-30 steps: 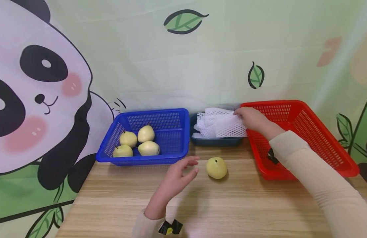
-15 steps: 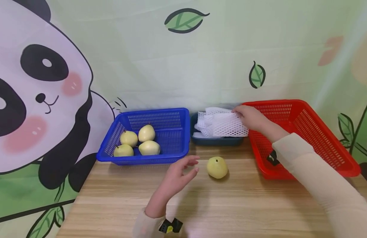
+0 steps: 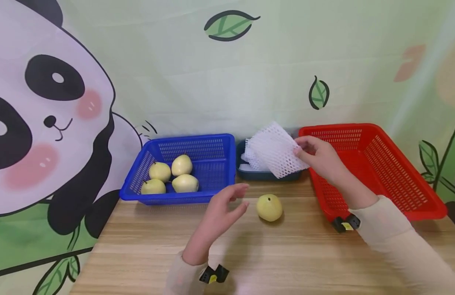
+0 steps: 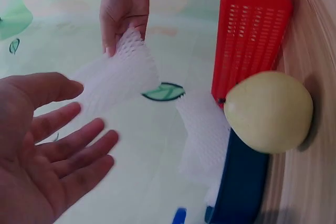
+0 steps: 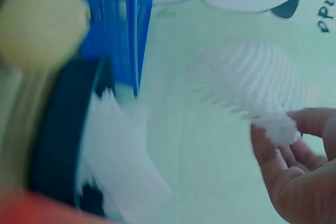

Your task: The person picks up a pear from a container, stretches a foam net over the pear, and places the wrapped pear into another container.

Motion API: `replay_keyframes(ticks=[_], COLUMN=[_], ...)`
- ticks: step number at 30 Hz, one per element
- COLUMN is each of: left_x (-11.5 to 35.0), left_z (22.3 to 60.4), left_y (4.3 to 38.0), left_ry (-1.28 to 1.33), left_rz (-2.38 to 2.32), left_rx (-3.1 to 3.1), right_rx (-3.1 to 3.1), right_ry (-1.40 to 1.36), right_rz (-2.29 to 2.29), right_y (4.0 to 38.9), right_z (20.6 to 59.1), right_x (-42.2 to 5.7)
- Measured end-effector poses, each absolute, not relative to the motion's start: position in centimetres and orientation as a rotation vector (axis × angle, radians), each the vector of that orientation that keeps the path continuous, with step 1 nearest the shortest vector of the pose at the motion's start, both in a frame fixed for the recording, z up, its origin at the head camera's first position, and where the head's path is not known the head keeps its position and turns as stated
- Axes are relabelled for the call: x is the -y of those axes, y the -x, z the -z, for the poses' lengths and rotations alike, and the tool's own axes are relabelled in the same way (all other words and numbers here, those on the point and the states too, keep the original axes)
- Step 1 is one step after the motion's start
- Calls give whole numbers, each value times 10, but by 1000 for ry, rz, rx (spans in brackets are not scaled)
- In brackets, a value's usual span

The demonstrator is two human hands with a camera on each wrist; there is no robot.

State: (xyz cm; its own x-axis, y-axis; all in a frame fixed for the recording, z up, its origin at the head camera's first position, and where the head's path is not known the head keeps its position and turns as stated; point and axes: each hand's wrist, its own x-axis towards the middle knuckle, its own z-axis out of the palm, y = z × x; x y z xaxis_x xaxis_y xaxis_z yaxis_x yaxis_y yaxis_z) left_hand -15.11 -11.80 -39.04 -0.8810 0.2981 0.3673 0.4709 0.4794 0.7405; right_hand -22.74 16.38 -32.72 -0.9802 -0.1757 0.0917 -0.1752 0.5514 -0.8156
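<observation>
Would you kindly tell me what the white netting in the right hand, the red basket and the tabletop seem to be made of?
White netting: probably soft plastic foam, matte; open mesh, bunched where the right hand pinches it.
Red basket: likely moulded plastic, slightly glossy, with regular slots in its walls.
Tabletop: wood or wood-look laminate, fairly smooth; visible grain doesn't settle which.

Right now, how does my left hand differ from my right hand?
Your right hand pinches a white net, while your left hand holds nothing. In the head view, the left hand is beside the loose pear, while the right hand, farther forward, shows against the red basket. Both wrists have pale sleeves and small black gadgets.
</observation>
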Motion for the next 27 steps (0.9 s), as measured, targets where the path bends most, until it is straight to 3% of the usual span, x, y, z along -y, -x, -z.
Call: replay_keyframes(ticks=[9,20,27], left_x=[94,76,73], left_z=[382,387,389], left_y=[156,159,163], left_ry=[775,748,657], left_rz=[1094,853,1067], left_rx=[2364,2359,2397], right_rx=[-2312,-2078,-2166], right_ry=[128,88,407], right_rz=[2150,2285,2151], right_y=[189,172,161], right_z=[354,365,377], right_x=[-132,-108,-105])
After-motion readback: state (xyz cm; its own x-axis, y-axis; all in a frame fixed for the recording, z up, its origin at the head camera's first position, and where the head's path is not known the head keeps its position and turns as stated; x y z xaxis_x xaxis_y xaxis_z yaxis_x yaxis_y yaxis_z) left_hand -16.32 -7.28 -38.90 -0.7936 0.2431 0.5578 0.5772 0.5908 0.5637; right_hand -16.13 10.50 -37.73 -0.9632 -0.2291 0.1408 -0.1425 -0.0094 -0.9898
